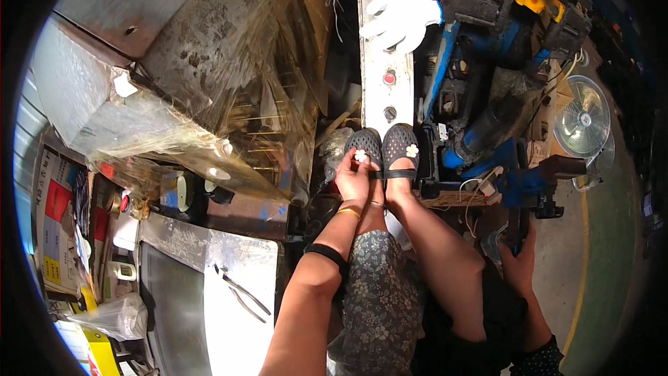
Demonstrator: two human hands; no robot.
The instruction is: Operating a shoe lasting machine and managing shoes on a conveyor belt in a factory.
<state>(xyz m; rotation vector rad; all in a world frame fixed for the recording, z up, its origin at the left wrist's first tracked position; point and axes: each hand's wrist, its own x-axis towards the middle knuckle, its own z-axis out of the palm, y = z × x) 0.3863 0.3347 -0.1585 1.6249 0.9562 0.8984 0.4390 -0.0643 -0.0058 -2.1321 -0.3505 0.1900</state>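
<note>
My left hand reaches down to the left of two black perforated clogs. Its thumb and fingers close around a small white flower charm on top of that clog. The right clog carries a similar flower charm and has a strap over the foot. Lower right, my right hand is closed around a dark part beneath a blue and black machine piece. What exactly it grips is partly hidden.
The clogs rest at the near end of a white panel with a red button and a black knob. A white glove lies farther up. Pliers lie on a bright surface at left. A metal fan stands at right.
</note>
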